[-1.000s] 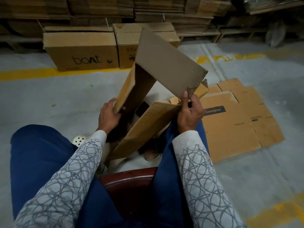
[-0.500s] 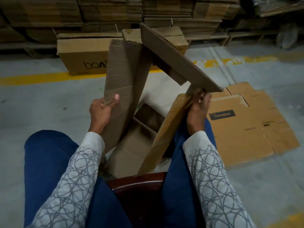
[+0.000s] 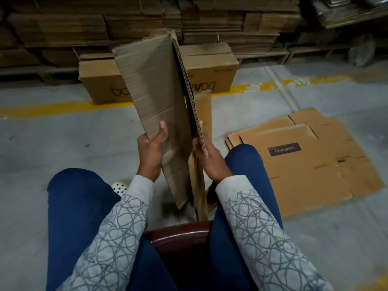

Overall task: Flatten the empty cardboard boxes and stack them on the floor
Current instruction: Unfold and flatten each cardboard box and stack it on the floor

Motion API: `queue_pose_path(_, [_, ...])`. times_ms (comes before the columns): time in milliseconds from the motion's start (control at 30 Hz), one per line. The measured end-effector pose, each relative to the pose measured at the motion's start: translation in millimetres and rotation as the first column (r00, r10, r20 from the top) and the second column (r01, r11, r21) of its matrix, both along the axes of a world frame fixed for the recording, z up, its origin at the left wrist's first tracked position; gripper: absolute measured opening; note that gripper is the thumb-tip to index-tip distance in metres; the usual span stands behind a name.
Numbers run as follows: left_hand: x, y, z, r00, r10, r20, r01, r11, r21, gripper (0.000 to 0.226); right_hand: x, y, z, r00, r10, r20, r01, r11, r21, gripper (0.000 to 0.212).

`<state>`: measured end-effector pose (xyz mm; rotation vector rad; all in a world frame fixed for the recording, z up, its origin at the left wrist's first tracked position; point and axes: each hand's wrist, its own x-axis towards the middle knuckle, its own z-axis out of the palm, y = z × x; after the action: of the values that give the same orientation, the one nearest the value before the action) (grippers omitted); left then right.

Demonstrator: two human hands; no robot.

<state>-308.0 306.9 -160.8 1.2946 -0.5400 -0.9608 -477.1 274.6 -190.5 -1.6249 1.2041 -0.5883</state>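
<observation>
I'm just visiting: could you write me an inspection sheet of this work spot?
Surface: grey concrete floor, yellow painted lines.
Job's things: folded box held upright; flattened boxes stacked on the floor at right; two unflattened boxes behind.
Clutter: nothing seen.
Hands: left hand and right hand each grip a side of the folded box.
Cables: nothing seen.
Surroundings: cardboard stacks along the back; dark red seat.

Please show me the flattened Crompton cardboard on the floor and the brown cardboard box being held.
Flattened brown Crompton cardboard (image 3: 298,181): head view, bare panel below its label.
Held brown cardboard box (image 3: 155,80): head view, its wide left panel.
</observation>
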Motion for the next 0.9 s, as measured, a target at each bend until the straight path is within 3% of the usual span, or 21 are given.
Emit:
queue_pose_path(67, [-0.9, 2.9, 2.5, 1.0, 0.004, 0.015, -0.004, 1.0, 0.026, 0.045, -0.9, 0.4, 0.4, 0.998, 0.06, 0.0, -0.06, 0.998, -0.016, 0.077])
queue_pose_path(233, [6.2, 5.5, -3.9, 0.999, -0.029, 0.015, 0.028, 0.998, 0.047, 0.107, 3.5, 4.0, -0.2, 0.98, 0.185, -0.065, -0.189, 0.98, -0.059, 0.116])
queue_pose_path(300, [7.4, 7.1, -3.0, 0.999, -0.043, -0.011, 0.043, 0.998, 0.041, 0.134, 5.9, 7.6, -1.6, 0.972, 0.211, -0.107, -0.223, 0.968, -0.111, 0.124])
queue_pose_path(333, [7.5, 8.2, -2.4, 0.998, -0.062, -0.028, 0.063, 0.998, 0.03, 0.138, 7.6, 10.0, -1.6, 0.967, 0.219, -0.133, -0.236, 0.962, -0.136, 0.126])
queue_pose_path(433, [4.9, 8.9, 0.8, 0.978, -0.185, -0.094, 0.185, 0.983, -0.013, 0.112, 12.9, 14.3, -2.4, 0.958, 0.231, -0.168, -0.26, 0.949, -0.178, 0.129])
queue_pose_path(600, [7.5, 11.3, 4.2, 0.968, -0.249, -0.008, 0.249, 0.968, -0.001, 0.103, 13.2, 11.5, -10.1, 0.959, 0.236, -0.155, -0.265, 0.942, -0.208, 0.119])
queue_pose_path(667, [6.0, 9.7, 4.0, 0.981, -0.191, 0.025, 0.19, 0.981, 0.047, 0.104, 12.6, 10.0, -10.5, 0.964, 0.236, -0.123, -0.257, 0.944, -0.205, 0.108])
queue_pose_path(767, [10.8, 5.8, 2.0, 1.0, -0.019, -0.011, 0.02, 0.995, 0.103, 0.077, 13.0, 10.7, -13.1, 0.972, 0.221, -0.086, -0.231, 0.963, -0.137, 0.083])
queue_pose_path(833, [18.7, 3.0, 2.2, 0.995, 0.088, -0.043, -0.083, 0.99, 0.113, 0.067, 15.9, 15.8, -18.4, 0.988, 0.144, -0.048, -0.143, 0.99, 0.009, 0.071])
queue_pose_path(900, [30.8, 1.4, -4.6, 0.983, 0.173, -0.061, -0.165, 0.979, 0.118, 0.064, 18.9, 21.9, -27.4, 0.993, 0.066, -0.096, -0.048, 0.983, 0.178, 0.076])
